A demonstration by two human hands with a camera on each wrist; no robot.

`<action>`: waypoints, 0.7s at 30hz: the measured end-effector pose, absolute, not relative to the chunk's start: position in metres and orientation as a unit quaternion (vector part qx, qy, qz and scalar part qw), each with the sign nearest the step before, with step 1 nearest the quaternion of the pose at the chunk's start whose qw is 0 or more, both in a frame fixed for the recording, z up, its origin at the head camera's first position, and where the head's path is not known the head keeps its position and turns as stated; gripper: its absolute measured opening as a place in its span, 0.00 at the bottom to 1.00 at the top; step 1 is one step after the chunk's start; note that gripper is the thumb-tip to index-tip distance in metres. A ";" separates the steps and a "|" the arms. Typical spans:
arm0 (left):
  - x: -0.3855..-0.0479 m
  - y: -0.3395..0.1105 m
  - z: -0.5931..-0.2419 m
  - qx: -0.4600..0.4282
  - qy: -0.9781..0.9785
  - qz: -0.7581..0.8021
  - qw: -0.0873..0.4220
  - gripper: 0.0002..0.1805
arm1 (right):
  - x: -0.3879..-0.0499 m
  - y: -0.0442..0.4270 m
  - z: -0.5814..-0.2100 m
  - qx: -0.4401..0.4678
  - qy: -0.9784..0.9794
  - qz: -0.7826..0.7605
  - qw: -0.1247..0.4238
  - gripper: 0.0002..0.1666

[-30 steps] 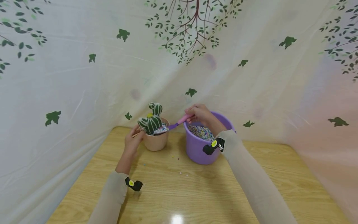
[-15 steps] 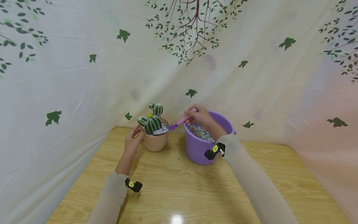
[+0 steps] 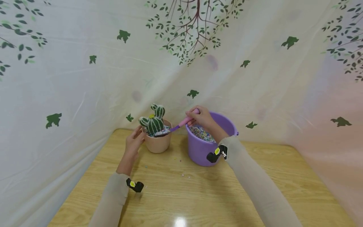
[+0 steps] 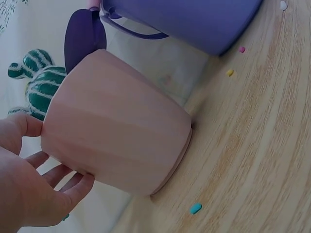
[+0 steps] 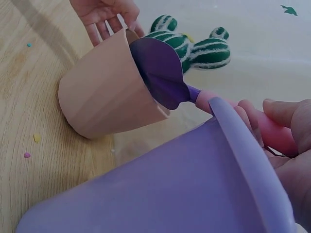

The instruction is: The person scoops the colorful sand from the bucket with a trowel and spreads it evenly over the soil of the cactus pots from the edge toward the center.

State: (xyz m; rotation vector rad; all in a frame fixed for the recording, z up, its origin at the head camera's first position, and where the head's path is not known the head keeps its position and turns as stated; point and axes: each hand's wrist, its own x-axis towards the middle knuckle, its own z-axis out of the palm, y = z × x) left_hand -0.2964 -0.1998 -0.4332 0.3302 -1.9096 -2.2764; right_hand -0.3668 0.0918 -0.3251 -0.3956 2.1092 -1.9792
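Observation:
A small trowel with a purple blade (image 5: 158, 68) and a pink handle (image 3: 185, 121) is gripped in my right hand (image 3: 201, 117). Its blade lies tilted over the rim of a peach flowerpot (image 4: 116, 121), with small pale beads (image 3: 162, 132) beside it in the head view. From the pot rises a green, white-striped cactus (image 3: 154, 124) with a yellow flower. My left hand (image 3: 134, 142) holds the pot's left side, fingers and thumb against rim and wall. Close below my right hand stands a purple bucket (image 3: 201, 153) holding multicoloured beads (image 3: 202, 134).
Several loose beads lie on the wooden table (image 3: 170, 195), including a blue one (image 4: 195, 208) and a yellow one (image 4: 230, 73). Behind the table hangs a pale cloth (image 3: 158, 78) printed with leaves and branches. The bucket's handle (image 4: 136, 31) hangs down toward the pot.
The handle's end now shows above my right fingers, and the trowel blade has tipped slightly over the pot. My left hand has stayed at the pot; bucket and pot stand where they were.

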 end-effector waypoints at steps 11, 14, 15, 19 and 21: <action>-0.292 -0.194 -0.436 0.113 -0.660 -0.738 0.083 0.33 | -0.364 0.093 -0.325 -0.157 0.717 -0.672 0.103 0.08; -0.293 -0.194 -0.435 0.118 -0.659 -0.739 0.079 0.34 | -0.366 0.094 -0.325 -0.147 0.718 -0.672 0.104 0.07; -0.293 -0.194 -0.435 0.119 -0.657 -0.740 0.078 0.34 | -0.367 0.094 -0.325 -0.146 0.718 -0.673 0.104 0.07; -0.297 -0.196 -0.435 0.123 -0.658 -0.740 0.070 0.33 | -0.369 0.095 -0.325 -0.144 0.717 -0.674 0.105 0.08; -0.299 -0.197 -0.436 0.125 -0.655 -0.742 0.067 0.32 | -0.369 0.096 -0.324 -0.145 0.717 -0.673 0.106 0.08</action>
